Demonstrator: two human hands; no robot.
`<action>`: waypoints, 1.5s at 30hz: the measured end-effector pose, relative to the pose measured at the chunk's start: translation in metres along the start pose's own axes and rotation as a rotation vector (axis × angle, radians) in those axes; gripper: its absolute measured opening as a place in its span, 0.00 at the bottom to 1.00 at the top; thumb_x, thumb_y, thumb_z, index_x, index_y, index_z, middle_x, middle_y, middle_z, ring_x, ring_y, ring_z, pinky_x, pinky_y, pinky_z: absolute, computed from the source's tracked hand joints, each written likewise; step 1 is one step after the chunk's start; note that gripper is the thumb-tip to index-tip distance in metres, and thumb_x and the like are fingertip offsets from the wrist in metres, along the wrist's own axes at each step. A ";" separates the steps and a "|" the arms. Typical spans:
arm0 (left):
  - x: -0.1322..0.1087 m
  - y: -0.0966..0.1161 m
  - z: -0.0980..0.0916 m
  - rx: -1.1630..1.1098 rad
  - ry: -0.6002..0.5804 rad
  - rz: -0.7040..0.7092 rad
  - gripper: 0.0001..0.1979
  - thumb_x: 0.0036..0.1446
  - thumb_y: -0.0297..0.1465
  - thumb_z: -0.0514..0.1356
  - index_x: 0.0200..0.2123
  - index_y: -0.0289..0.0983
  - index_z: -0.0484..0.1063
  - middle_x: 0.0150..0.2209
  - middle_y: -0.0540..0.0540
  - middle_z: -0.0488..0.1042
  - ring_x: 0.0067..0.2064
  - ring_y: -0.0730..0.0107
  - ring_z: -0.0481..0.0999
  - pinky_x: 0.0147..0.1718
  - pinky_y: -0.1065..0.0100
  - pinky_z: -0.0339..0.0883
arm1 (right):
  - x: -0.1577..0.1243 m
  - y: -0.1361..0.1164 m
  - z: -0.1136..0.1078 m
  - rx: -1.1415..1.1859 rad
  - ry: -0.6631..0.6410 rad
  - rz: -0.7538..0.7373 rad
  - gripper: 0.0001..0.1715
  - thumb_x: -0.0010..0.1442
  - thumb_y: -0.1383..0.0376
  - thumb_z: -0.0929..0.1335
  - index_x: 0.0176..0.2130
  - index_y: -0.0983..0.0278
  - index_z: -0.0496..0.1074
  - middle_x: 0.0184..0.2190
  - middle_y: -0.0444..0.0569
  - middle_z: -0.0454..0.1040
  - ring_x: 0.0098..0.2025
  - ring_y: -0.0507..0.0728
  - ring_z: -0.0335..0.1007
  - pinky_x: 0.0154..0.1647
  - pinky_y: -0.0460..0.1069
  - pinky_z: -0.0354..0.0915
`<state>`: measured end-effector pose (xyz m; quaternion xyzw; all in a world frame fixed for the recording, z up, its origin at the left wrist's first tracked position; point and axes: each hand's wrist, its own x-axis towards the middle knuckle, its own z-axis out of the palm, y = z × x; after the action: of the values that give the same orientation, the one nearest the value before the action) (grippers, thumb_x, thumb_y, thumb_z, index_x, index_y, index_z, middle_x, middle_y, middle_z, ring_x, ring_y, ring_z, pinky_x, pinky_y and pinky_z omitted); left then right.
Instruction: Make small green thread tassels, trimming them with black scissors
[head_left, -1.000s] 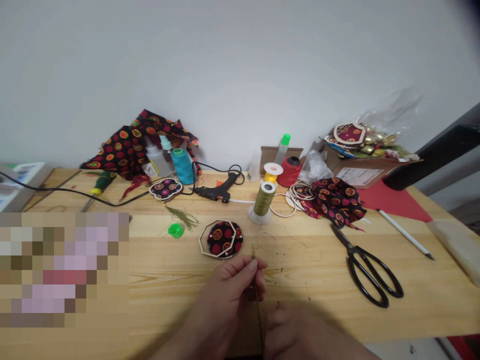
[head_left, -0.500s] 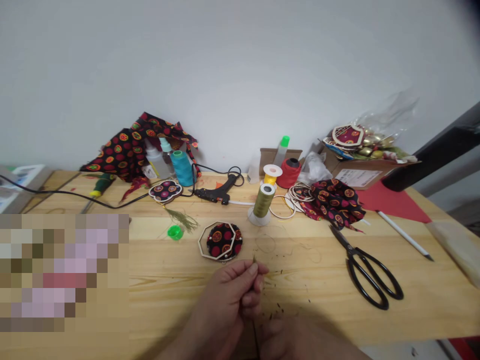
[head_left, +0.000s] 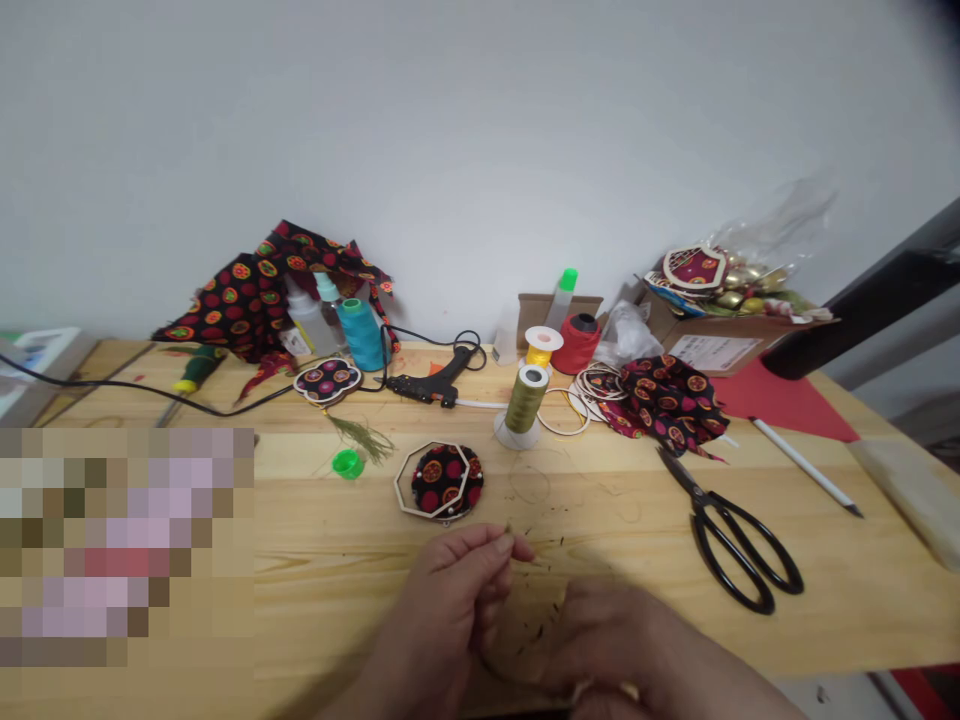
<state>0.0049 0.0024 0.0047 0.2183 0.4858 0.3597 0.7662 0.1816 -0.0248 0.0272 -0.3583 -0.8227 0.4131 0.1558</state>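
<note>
My left hand (head_left: 461, 590) is closed in a pinch, with a small tuft of olive-green threads (head_left: 508, 527) poking out between thumb and forefinger. Lower and to the right, my right hand (head_left: 619, 635) is blurred, its fingers curled in; what they hold is hidden. A thin dark strand seems to run between the two hands, too faint to follow. Just beyond my left hand lies a round patterned fabric piece (head_left: 457, 490) with a pale octagonal frame (head_left: 401, 490) partly over it. Behind them stands a spool of olive thread (head_left: 526, 405).
Black-handled scissors (head_left: 739, 560) and a white pencil (head_left: 806, 466) lie to the right. Behind are a glue gun (head_left: 431, 385), a teal thread cone (head_left: 361, 335), a red cone (head_left: 577, 345) and a cardboard box (head_left: 712, 350). A green cap (head_left: 347, 464) sits left; a pixelated patch covers the lower left.
My right hand has moved up and to the right, away from my left hand, and more of it shows. My left hand keeps its pinch in nearly the same place.
</note>
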 end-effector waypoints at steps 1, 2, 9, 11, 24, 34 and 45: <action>0.000 0.000 0.000 0.005 -0.003 0.003 0.12 0.46 0.37 0.66 0.26 0.33 0.76 0.15 0.59 0.54 0.17 0.83 0.47 0.16 0.75 0.38 | -0.001 0.000 -0.003 -0.001 0.070 0.068 0.10 0.64 0.64 0.65 0.34 0.61 0.75 0.33 0.44 0.76 0.38 0.53 0.72 0.39 0.47 0.67; -0.001 0.000 0.000 0.008 -0.008 0.006 0.12 0.46 0.37 0.66 0.26 0.33 0.76 0.15 0.59 0.54 0.17 0.83 0.47 0.16 0.75 0.37 | -0.003 0.001 -0.006 -0.011 0.155 0.136 0.11 0.64 0.64 0.64 0.33 0.61 0.75 0.31 0.44 0.75 0.36 0.53 0.72 0.37 0.46 0.67; 0.000 0.000 -0.002 -0.018 -0.073 0.023 0.11 0.50 0.36 0.64 0.26 0.32 0.75 0.16 0.59 0.55 0.17 0.84 0.45 0.16 0.75 0.36 | -0.056 0.046 -0.035 -0.667 0.720 0.508 0.18 0.60 0.60 0.59 0.36 0.65 0.74 0.36 0.59 0.77 0.38 0.65 0.74 0.39 0.58 0.69; 0.001 -0.001 -0.002 -0.034 -0.085 0.032 0.11 0.50 0.36 0.63 0.26 0.32 0.75 0.16 0.59 0.54 0.17 0.84 0.44 0.15 0.75 0.36 | -0.074 0.063 -0.043 -0.761 0.666 0.717 0.21 0.58 0.58 0.59 0.39 0.68 0.74 0.37 0.63 0.77 0.39 0.69 0.74 0.39 0.61 0.69; 0.001 -0.001 -0.001 -0.068 -0.082 0.024 0.10 0.49 0.35 0.65 0.25 0.33 0.75 0.15 0.60 0.54 0.16 0.85 0.45 0.15 0.75 0.37 | -0.092 0.101 -0.034 -0.953 0.476 0.937 0.22 0.55 0.65 0.59 0.45 0.74 0.70 0.37 0.68 0.76 0.38 0.71 0.75 0.41 0.61 0.69; 0.002 -0.002 -0.005 -0.077 -0.073 0.024 0.09 0.49 0.34 0.65 0.25 0.33 0.76 0.16 0.59 0.55 0.17 0.84 0.46 0.16 0.75 0.37 | -0.092 0.078 -0.042 -0.714 0.588 0.993 0.21 0.51 0.60 0.62 0.40 0.69 0.72 0.36 0.67 0.76 0.32 0.69 0.75 0.32 0.59 0.70; 0.001 -0.001 -0.007 -0.074 -0.092 0.027 0.09 0.50 0.35 0.64 0.26 0.33 0.75 0.16 0.59 0.53 0.17 0.83 0.45 0.16 0.75 0.36 | -0.052 0.017 -0.004 0.042 0.345 0.264 0.24 0.49 0.63 0.71 0.48 0.61 0.69 0.31 0.48 0.75 0.33 0.59 0.72 0.30 0.47 0.69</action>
<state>-0.0006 0.0022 0.0008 0.2128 0.4334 0.3774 0.7902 0.2280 -0.0535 0.0178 -0.5247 -0.7211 0.3796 0.2462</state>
